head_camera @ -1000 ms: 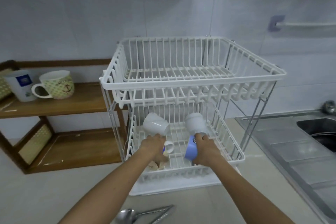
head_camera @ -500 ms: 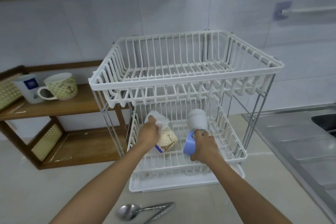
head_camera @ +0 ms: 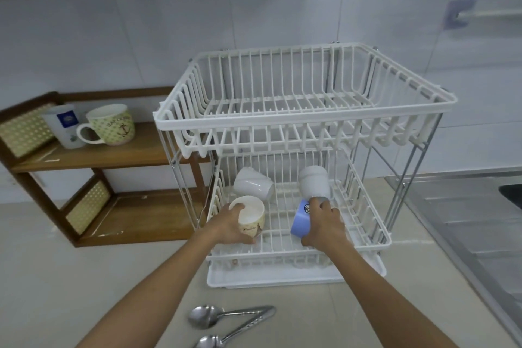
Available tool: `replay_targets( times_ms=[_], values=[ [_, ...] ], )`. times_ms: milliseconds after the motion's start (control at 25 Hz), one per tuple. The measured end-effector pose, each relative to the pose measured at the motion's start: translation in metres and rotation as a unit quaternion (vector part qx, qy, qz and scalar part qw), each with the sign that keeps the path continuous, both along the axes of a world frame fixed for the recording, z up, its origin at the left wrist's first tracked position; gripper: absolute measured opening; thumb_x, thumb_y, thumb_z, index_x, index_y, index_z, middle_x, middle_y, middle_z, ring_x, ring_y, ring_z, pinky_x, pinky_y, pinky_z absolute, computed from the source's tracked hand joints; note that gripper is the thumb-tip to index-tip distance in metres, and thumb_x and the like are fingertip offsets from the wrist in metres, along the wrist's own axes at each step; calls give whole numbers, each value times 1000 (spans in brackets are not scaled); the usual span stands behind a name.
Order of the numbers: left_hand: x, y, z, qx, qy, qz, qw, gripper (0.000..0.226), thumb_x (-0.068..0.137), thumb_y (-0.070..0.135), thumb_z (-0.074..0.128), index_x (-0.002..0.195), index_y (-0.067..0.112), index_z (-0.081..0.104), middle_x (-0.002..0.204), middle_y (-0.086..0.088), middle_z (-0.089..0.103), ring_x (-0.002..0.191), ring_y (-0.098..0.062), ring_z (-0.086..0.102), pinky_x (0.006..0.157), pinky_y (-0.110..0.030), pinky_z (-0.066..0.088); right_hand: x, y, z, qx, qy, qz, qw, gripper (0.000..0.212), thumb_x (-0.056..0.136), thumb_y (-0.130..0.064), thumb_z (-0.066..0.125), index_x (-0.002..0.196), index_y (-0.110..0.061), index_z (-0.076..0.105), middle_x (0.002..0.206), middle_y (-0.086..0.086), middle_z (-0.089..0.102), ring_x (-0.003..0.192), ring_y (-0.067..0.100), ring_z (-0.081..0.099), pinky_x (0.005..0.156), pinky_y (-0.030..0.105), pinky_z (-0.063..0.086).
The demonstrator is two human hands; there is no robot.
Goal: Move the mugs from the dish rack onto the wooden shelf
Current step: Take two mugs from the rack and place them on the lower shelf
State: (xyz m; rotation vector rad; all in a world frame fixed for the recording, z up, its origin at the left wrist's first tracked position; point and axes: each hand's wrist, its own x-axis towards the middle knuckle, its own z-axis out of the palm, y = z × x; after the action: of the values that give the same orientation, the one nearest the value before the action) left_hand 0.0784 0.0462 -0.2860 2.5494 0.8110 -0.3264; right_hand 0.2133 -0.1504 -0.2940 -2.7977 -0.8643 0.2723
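Both hands are closed on mugs inside the lower tier of the dish rack (head_camera: 308, 124): the left hand (head_camera: 228, 227) wraps the cream mug (head_camera: 251, 217) by its wall, the right hand (head_camera: 324, 224) grips the blue mug (head_camera: 301, 220) lying on its side. Behind them in that tier rest two white mugs (head_camera: 254, 185), tipped over. They look rigid, glazed, probably slippery and breakable, so a full-body wrap seems safest before carrying them left of the rack to the wooden shelf (head_camera: 135, 150).

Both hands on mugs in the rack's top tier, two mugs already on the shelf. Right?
Not the top tier: the head view shows it empty. The left hand holds the cream mug and the right hand the blue mug in the bottom tier. Two mugs are on the wooden shelf.
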Motion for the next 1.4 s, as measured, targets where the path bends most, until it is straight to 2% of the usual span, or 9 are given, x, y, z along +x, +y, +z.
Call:
replay_targets(
  times_ms=[120, 320, 480, 640, 760, 880, 1000, 1200, 1400],
  values=[
    [4, -16, -13, -1, -156, 102, 982, 111, 52, 67, 74, 141, 34, 17, 146, -1, 40, 127, -28, 47, 98, -43, 46, 2, -1, -3, 15, -4, 8, 1000, 89, 66, -28, 81, 136, -17, 28, 133, 12, 40, 114, 32, 46, 73, 34, 44],
    [11, -45, -9, 92, -232, 119, 961, 104, 49, 68, 69, 139, 34, 28, 136, 4, 51, 117, -25, 56, 85, -39, 52, 3, -12, -12, 157, 19, -28, 987, 92, 53, -47, 83, 128, -18, 36, 113, 4, 61, 94, 29, 62, 72, 33, 47],
    [-21, -64, 26, 3, -373, 144, 916, 95, 50, 65, 76, 133, 43, 36, 135, 16, 50, 120, -13, 51, 90, -39, 52, -4, -34, -10, 445, 136, -45, 884, 87, 52, -36, 92, 125, -31, 44, 104, -19, 62, 97, 16, 63, 71, 20, 48],
    [-110, -65, 55, -13, -378, 91, 921, 98, 37, 79, 73, 124, 62, 34, 122, 46, 43, 109, 22, 41, 77, -14, 45, -33, -41, 4, 564, 253, 69, 783, 83, 58, -25, 92, 126, -35, 45, 122, -16, 57, 112, 4, 60, 79, 9, 53],
    [-183, -47, 52, 38, -299, 91, 949, 96, 35, 83, 70, 121, 68, 30, 118, 54, 36, 105, 28, 39, 70, -9, 41, -80, -25, 16, 486, 316, 173, 797, 102, 46, -43, 91, 131, -40, 35, 125, -27, 54, 114, -5, 56, 85, 10, 50],
    [-232, 1, 37, 50, -227, 165, 959, 94, 35, 76, 75, 117, 67, 30, 114, 44, 46, 100, 6, 51, 78, -21, 47, -131, 14, 15, 397, 356, 241, 811, 111, 45, -32, 92, 136, -39, 29, 122, -34, 51, 117, -2, 55, 89, 9, 46],
    [-258, 69, 23, 38, -243, 255, 935, 95, 34, 68, 79, 118, 56, 37, 115, 26, 52, 104, -8, 54, 84, -31, 50, -177, 66, 15, 336, 323, 285, 838, 114, 42, -40, 93, 134, -53, 27, 123, -38, 48, 117, -8, 53, 93, 12, 46],
    [-252, 178, 18, 53, -261, 350, 898, 93, 36, 65, 78, 117, 37, 45, 109, 8, 58, 96, -18, 56, 79, -33, 49, -224, 173, 14, 331, 229, 214, 890, 109, 36, -54, 87, 128, -56, 28, 114, -36, 51, 106, -8, 53, 80, 10, 44],
    [-230, 241, -1, 46, -218, 386, 895, 97, 45, 60, 79, 128, 22, 43, 127, -2, 55, 111, -28, 58, 87, -41, 52, -219, 277, -4, 327, 201, 130, 914, 109, 50, -39, 90, 140, -35, 28, 124, -7, 53, 115, 16, 52, 94, 38, 53]
  ],
)
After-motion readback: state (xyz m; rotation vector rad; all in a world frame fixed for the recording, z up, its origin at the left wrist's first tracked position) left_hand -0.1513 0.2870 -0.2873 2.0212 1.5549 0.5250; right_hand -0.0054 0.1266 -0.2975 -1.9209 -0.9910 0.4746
